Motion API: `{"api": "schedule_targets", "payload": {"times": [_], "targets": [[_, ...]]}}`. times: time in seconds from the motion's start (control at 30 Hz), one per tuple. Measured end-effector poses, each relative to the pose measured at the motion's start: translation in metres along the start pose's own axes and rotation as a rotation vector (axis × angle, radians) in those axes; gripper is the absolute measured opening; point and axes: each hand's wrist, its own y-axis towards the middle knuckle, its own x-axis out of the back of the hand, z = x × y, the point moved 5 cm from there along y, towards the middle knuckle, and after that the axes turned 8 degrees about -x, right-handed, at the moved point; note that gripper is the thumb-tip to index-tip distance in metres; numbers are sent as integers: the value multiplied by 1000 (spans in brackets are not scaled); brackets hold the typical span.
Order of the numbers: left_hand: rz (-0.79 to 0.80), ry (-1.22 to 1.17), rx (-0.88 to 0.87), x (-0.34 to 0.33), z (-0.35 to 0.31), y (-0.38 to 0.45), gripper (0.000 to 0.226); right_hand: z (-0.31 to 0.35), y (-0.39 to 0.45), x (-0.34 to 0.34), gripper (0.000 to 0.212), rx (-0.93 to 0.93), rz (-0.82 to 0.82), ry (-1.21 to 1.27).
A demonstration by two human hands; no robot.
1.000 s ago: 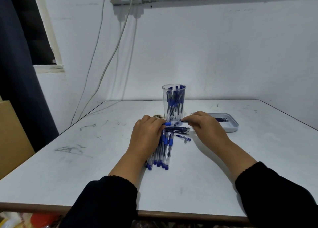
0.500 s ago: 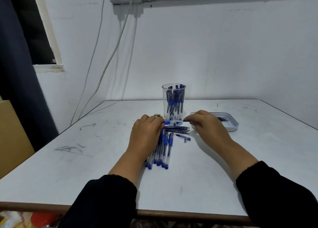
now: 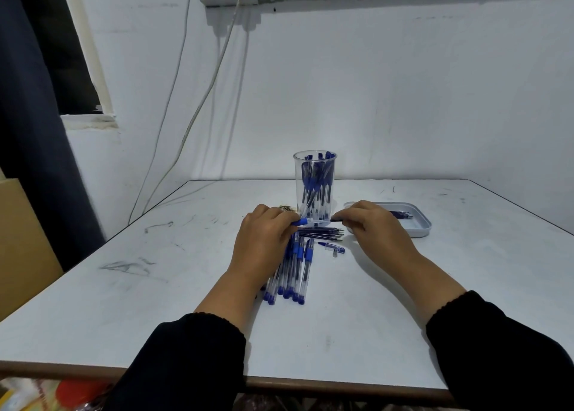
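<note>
My left hand [image 3: 264, 243] grips a clear pen barrel with a blue grip [image 3: 306, 222], held level above the table. My right hand [image 3: 369, 224] pinches a thin dark refill [image 3: 334, 220] whose end meets the barrel's open end. Below the hands lies a bundle of dark refills [image 3: 323, 233]. Several clear pens with blue grips [image 3: 295, 274] lie side by side under my left wrist. A loose blue cap [image 3: 331, 247] lies to their right. A clear plastic cup [image 3: 315, 184] full of blue pens stands just behind.
A shallow grey tray [image 3: 419, 224] holding a few dark refills sits right of the cup. White table [image 3: 155, 302] with scuff marks; its front edge is near my sleeves. Cables hang down the wall at the left. A cardboard box [image 3: 21, 249] stands left of the table.
The right hand has moved slightly away from the left, and the dark refill now shows more between the two hands. The left hand and the barrel have kept their place.
</note>
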Motion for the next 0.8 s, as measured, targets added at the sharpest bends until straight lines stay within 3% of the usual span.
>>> {"api": "schedule_targets", "payload": {"times": [0.67, 0.8], "targets": [[16, 56, -54, -4, -1, 0, 17, 6, -2, 4, 24, 30, -41, 52], [-9, 75, 24, -2, 3, -1, 19, 5, -1, 2, 24, 16, -42, 35]]}}
